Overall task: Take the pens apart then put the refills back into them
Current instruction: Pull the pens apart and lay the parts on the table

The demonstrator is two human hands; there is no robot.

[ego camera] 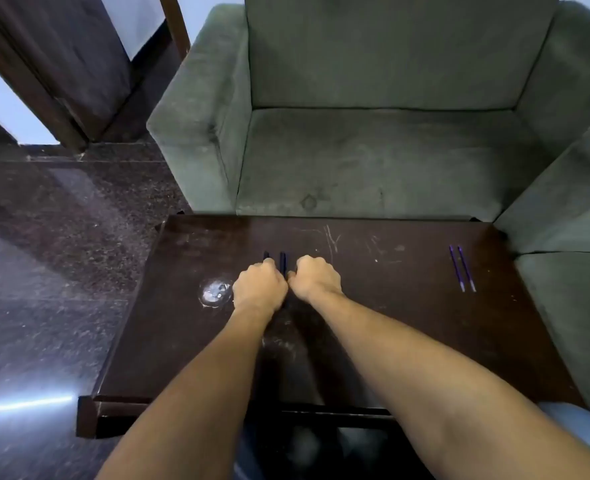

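Note:
Two dark pen barrels lie side by side, pointing away from me, on the dark wooden table [373,323]. My left hand [259,289] is curled into a fist over the left pen barrel [266,255], and only the barrel's far end shows past the knuckles. My right hand [316,277] is also curled, its fingertips pinching the near part of the right pen barrel [282,262] in the gap between the two hands. Two thin purple refills [461,268] lie parallel on the table far to the right, away from both hands.
A round whitish mark [215,292] sits on the table just left of my left hand. A grey-green armchair [373,150] stands right behind the table, and another cushion [570,271] borders its right edge. Dark polished floor [44,254] lies to the left.

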